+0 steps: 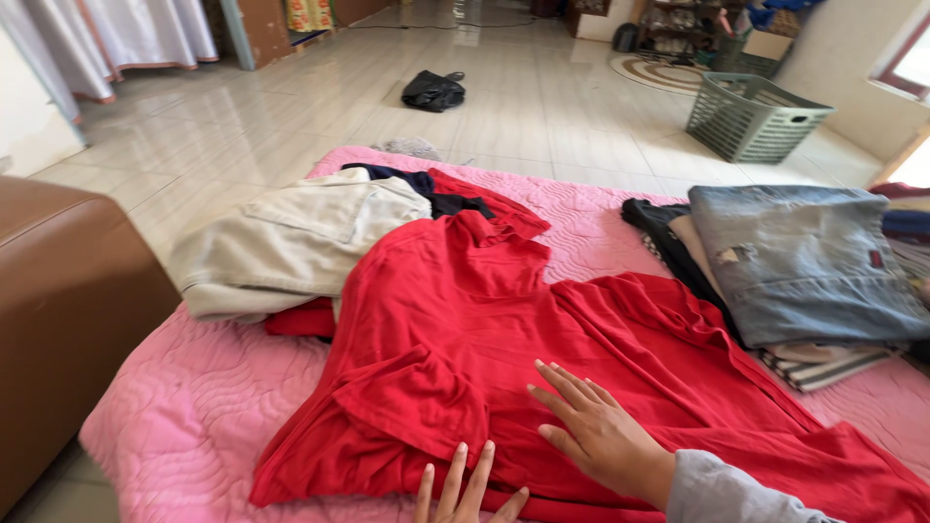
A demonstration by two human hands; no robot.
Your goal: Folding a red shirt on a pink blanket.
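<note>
Left hand: I see my left hand at the bottom edge, fingers stretched out flat and together on the red garment, gripping nothing; only the fingers are in view.
Right hand: my right hand lies just beside it, open, palm down, fingers spread on the same red cloth, a grey sleeve at the wrist.
Red garment: it is spread across the middle of the pink quilted mat, a short sleeve folded over just left of my left hand, the collar end pointing away from me.
Left pile: beyond the garment I see beige trousers crumpled on the mat, with a dark navy piece and more red cloth under them.
Right stack: folded clothes sit at the right, pale blue jeans on top, striped and dark pieces beneath.
Brown seat: a brown padded edge stands left of the mat.
Floor: pale tiles run back, with a black bag lying on them.
Far right: a grey-green laundry basket stands near the wall.
</note>
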